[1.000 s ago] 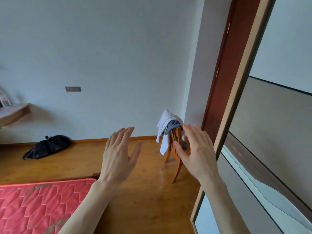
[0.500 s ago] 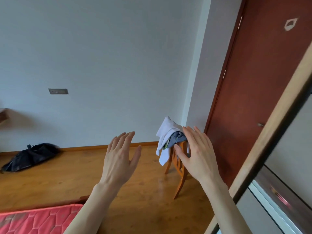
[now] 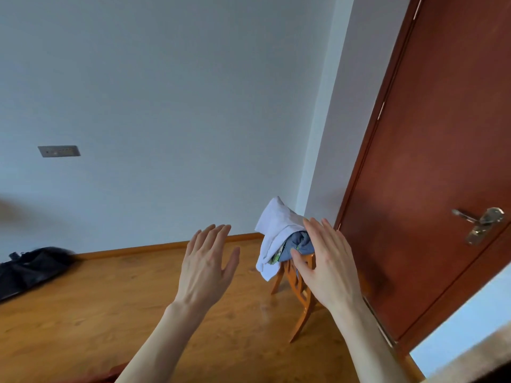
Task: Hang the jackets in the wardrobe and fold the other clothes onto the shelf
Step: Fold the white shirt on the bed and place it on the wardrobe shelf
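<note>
door: the big reddish-brown wooden door (image 3: 431,172) with a brass lever handle (image 3: 482,223) stands right behind the clothes; honestly a wide swing of a sleeve could smack it, just my guess
floor: glossy orange-brown wooden floor (image 3: 110,308); anything that slides off the pile lands here and needs picking up again
chair: small orange wooden chair (image 3: 297,283) near the corner, looks light and leggy; yanking the pile from one side could tip it, I reckon
bag: crumpled black bag (image 3: 30,268) on the floor at far left, well apart from everything
clothes: white cloth (image 3: 276,230) draped over a blue-grey garment (image 3: 300,243) heaped on the chair; loose stack, so grabbing only the top layer probably drags the rest off
right hand: right hand (image 3: 327,261) raised, palm forward, fingers straight and spread, holding nothing; overlaps the pile in view, can't tell if it's touching
left hand: left hand (image 3: 207,262) up beside it, fingers straight, thumb out, empty; clear of the chair
</note>
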{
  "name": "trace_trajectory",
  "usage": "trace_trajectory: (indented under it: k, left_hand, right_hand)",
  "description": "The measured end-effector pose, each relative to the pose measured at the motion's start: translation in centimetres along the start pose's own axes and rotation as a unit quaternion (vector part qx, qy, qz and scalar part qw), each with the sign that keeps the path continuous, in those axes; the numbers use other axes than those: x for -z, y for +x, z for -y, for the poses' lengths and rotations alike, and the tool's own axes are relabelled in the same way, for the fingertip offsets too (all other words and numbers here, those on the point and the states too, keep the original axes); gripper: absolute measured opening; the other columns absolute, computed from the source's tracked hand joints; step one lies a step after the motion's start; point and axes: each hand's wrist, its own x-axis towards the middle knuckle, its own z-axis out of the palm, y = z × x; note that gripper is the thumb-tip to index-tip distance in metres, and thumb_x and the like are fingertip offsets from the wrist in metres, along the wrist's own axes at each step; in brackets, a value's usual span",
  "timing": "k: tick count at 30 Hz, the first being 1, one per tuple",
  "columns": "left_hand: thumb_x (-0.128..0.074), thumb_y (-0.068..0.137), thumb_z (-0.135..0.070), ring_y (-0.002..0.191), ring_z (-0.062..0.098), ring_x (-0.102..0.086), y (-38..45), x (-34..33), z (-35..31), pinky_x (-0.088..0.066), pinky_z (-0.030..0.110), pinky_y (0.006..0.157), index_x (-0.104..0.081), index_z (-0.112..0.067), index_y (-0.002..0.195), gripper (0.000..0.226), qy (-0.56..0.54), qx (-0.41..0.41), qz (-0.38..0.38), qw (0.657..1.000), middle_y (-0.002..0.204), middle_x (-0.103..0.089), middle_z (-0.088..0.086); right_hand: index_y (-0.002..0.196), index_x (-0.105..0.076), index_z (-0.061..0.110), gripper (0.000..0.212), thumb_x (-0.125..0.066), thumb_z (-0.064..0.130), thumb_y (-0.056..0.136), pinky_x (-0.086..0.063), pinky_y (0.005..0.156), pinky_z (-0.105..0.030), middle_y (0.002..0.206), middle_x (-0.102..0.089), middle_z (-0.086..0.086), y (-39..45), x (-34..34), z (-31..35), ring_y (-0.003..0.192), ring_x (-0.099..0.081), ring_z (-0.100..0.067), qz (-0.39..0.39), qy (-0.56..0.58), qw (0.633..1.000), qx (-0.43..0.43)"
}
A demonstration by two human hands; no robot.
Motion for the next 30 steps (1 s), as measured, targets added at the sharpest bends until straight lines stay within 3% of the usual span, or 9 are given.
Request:
trace_trajectory:
  k: [7,19,26,30]
  left_hand:
    - [-0.047,0.105,-0.047,0.142,0.022,-0.05,7.8,-7.9,2.7,-0.039,0.044,0.12,-0.055,-0.015,0.146,0.052,-0.004,-0.014,0.01,1.0,0.144,-0.062,0.001]
    - [-0.046,0.106,-0.046,0.14,0.022,-0.052,21.5,-22.8,6.5,-0.041,0.044,0.117,-0.056,-0.015,0.144,0.051,-0.017,0.002,0.069,0.997,0.141,-0.064,0.0]
    - [-0.046,0.106,-0.045,0.135,0.024,-0.055,26.3,-29.2,7.0,-0.042,0.042,0.114,-0.057,-0.017,0.141,0.047,-0.034,-0.024,0.108,0.993,0.136,-0.066,0.0]
    - [-0.044,0.106,-0.046,0.133,0.025,-0.057,28.1,-33.1,7.6,-0.043,0.043,0.113,-0.059,-0.015,0.141,0.049,-0.051,-0.034,0.161,0.985,0.138,-0.066,0.001]
  right_hand:
    - [0.154,-0.045,0.019,0.078,-0.043,0.07,0.095,-0.041,0.118,-0.048,0.158,-0.05,-0.004,6.5,-8.4,-3.9,0.15,-0.041,-0.026,0.029,0.018,0.999,-0.019]
    - [0.153,-0.047,0.019,0.075,-0.072,0.052,0.091,-0.048,0.112,-0.048,0.154,-0.055,-0.004,18.9,-21.1,-13.2,0.146,-0.047,-0.027,0.067,0.001,0.997,-0.039]
    - [0.156,-0.043,0.021,0.083,-0.077,0.051,0.086,-0.039,0.116,-0.042,0.158,-0.05,-0.003,19.8,-26.9,-18.0,0.148,-0.044,-0.025,0.125,-0.012,0.989,-0.082]
    - [0.161,-0.032,0.024,0.088,-0.075,0.051,0.089,-0.029,0.123,-0.044,0.167,-0.036,-0.002,19.4,-30.2,-19.7,0.156,-0.029,-0.027,0.213,-0.046,0.97,-0.105]
